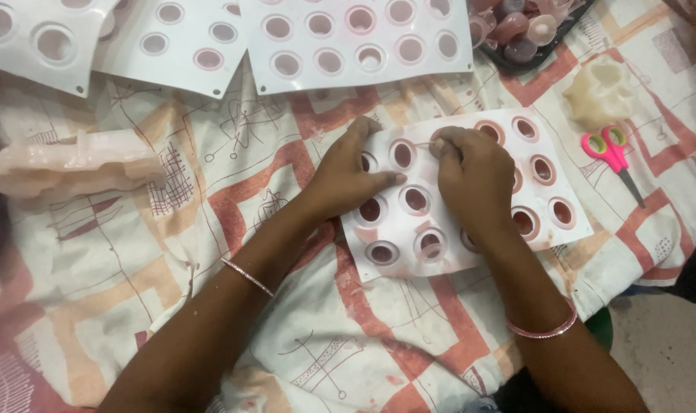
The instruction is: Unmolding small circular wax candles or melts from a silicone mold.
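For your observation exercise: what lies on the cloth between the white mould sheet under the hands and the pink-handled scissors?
In the head view, only bare patterned cloth separates the white mould sheet from the pink-handled scissors; nothing else lies there.

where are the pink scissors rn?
In the head view, the pink scissors lie on the patterned cloth at the right, just right of the white mould tray under both hands and below a cream flower-shaped piece.
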